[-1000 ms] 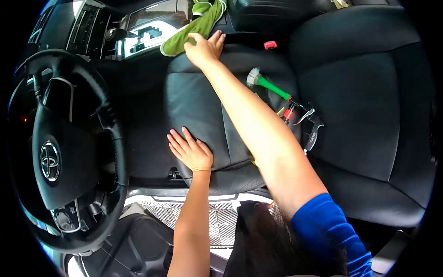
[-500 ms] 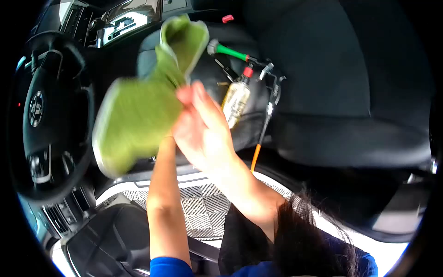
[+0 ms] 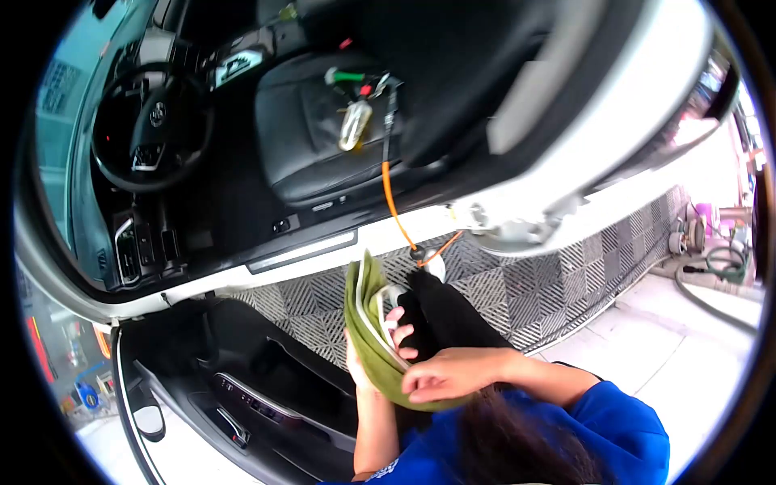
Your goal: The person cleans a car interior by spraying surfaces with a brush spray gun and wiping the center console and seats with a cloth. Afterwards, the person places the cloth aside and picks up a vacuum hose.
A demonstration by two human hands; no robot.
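A green cloth with a white edge point(image 3: 368, 339) hangs folded between my two hands, outside the car and in front of my body. My left hand point(image 3: 372, 360) is wrapped round it from the left, with fingertips showing at its right side. My right hand point(image 3: 444, 376) has its fingers curled on the lower part of the cloth. On the black car seat point(image 3: 299, 121) lie a bottle of yellowish liquid with a red collar point(image 3: 354, 125), a green-handled brush point(image 3: 346, 77) and a spray gun point(image 3: 391, 101) on an orange hose point(image 3: 392, 198).
The steering wheel point(image 3: 153, 125) is at the upper left. An open car door point(image 3: 242, 396) stands at the lower left. The white door sill point(image 3: 307, 250) runs below the seat, above patterned grey floor tiles point(image 3: 533, 299). Equipment with hoses point(image 3: 703, 234) stands at the far right.
The green cloth has come off the centre console and out of the car. Both hands now hold it, where my left hand earlier lay flat on the seat. The view has pulled back from the seat.
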